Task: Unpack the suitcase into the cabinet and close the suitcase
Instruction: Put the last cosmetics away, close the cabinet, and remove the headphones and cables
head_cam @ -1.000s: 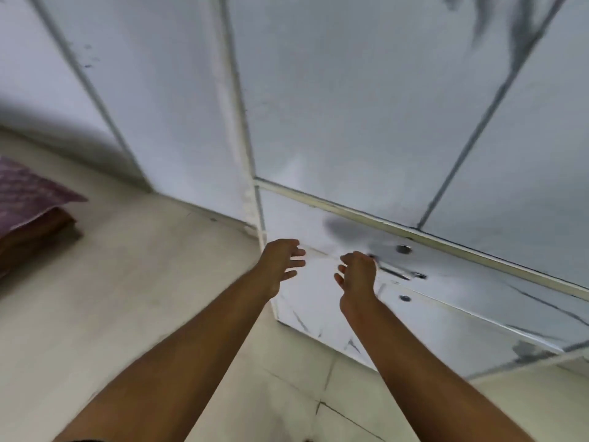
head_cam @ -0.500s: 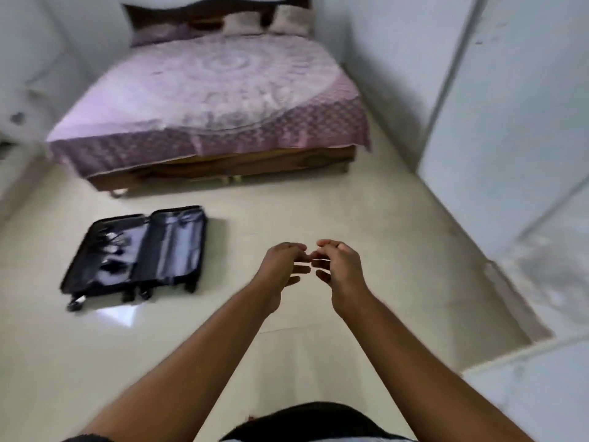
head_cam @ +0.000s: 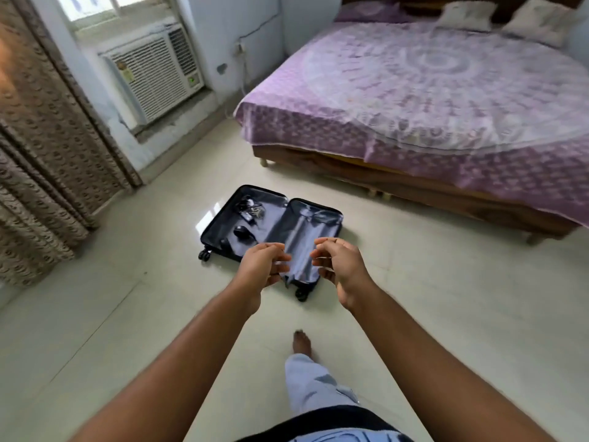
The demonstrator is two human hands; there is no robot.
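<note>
A: Where's the suitcase (head_cam: 274, 232)?

B: Lying open on the floor (head_cam: 134, 314) near the bed (head_cam: 430, 100), left half holding a few small dark things (head_cam: 247, 218).

A: Hands?

B: Left hand (head_cam: 259, 266) and right hand (head_cam: 339, 266) are loosely curled and empty. Probably fetching the next load: crouch and gather.

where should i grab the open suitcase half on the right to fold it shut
Grip the right half's outer long edge, coming from the bed side, and swing it over the left half. The suitcase lies flat open with its hinge down the middle, so that edge probably gives most leverage.
</note>
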